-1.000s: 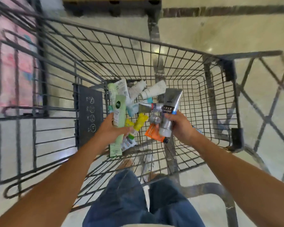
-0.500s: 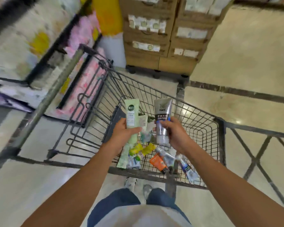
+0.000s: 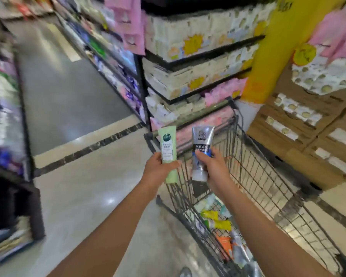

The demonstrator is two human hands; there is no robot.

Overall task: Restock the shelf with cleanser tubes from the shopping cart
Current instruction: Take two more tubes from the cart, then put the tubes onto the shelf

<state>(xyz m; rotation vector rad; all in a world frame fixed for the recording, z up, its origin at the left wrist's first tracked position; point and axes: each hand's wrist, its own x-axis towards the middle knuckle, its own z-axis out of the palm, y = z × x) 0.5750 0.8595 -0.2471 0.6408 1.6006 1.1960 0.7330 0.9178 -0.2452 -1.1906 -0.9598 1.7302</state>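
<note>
Above the near end of the shopping cart (image 3: pixel 268 176), in the head camera's view, both hands are raised, each with a cleanser tube held upright. The left hand (image 3: pixel 158 168) grips a pale green tube (image 3: pixel 168 150) around its lower half, thumb across the front, the crimped end pointing up and the cap end showing below the fingers. The right hand (image 3: pixel 214 166) holds a silver and dark tube (image 3: pixel 200 150) marked "MEN", fingers curled round its lower part, thumb over the blue band, its pale cap end sticking out beneath the hand. The two tubes stand just beside each other without touching, both over the cart's handle end.

Down in the wire basket, near the bottom of the view, more tubes lie in a loose heap: yellow tubes (image 3: pixel 218 220), an orange tube (image 3: pixel 225 244) and some pale or silvery ones too blurred to tell apart. The cart stands on a glossy tiled floor (image 3: pixel 84 196) with a dark stripe across it. Beyond the cart a shelf (image 3: pixel 198 76) carries white and yellow packs with pink packs below, and a yellow pillar (image 3: pixel 268 47) rises to its right. Stacked cardboard boxes (image 3: pixel 308 126) sit on the far right. An aisle of blurred shelving runs off to the left.
</note>
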